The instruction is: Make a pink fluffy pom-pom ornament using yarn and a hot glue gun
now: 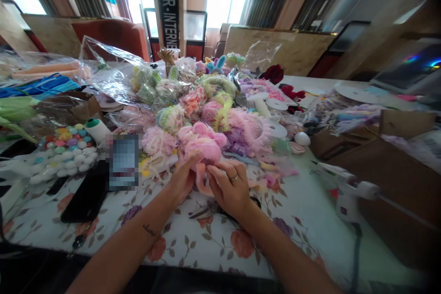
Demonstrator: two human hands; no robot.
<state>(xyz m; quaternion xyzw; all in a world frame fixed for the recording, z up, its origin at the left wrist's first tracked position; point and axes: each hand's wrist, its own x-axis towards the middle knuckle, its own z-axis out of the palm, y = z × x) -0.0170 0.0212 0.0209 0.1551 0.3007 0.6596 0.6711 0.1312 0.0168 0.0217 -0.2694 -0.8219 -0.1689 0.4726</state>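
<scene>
Near the middle of the table, my left hand (183, 177) is wrapped round the left side of a pink fluffy figure (203, 144) with rounded lobes on top. My right hand (230, 186), with a ring on one finger, is pinched at the figure's underside on a peach fuzzy strip (201, 179). That strip curls down between my hands, and a peach length shows again to the right of my right hand. Dark-handled scissors (255, 202) lie partly hidden under my right hand, their blades pointing left.
Yarn balls and wrapped bundles (170, 117) are heaped behind my hands. At left are a black phone (84, 193), coloured and white balls (69, 151) and a thread cone (97, 131). At right stand a glue gun (347, 188) and a cardboard box (403, 193).
</scene>
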